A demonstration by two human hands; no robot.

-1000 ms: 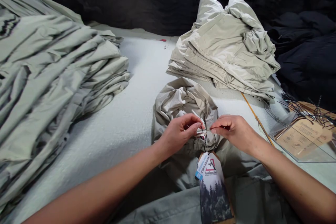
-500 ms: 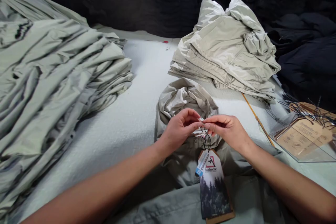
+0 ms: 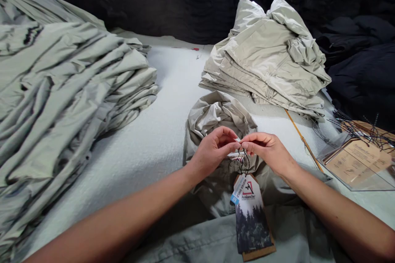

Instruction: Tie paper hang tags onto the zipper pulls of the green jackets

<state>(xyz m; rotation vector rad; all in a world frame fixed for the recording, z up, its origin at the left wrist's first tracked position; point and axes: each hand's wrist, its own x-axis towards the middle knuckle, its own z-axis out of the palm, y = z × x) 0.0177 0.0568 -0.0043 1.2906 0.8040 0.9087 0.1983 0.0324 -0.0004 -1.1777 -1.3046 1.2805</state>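
Both forearms [image 3: 132, 213] are angled inward, and the black cord [image 3: 248, 161] is pinched by fingers of the left hand [image 3: 211, 150] and right hand [image 3: 268, 150].

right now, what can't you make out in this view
All in the head view:
Black string: upper ends hidden by left hand and right hand.
Brown card: mostly covered by the Avalanche hang tag.
Stacked brown tags: fine print too small.
Grey-green garment pile: cut off by left edge.
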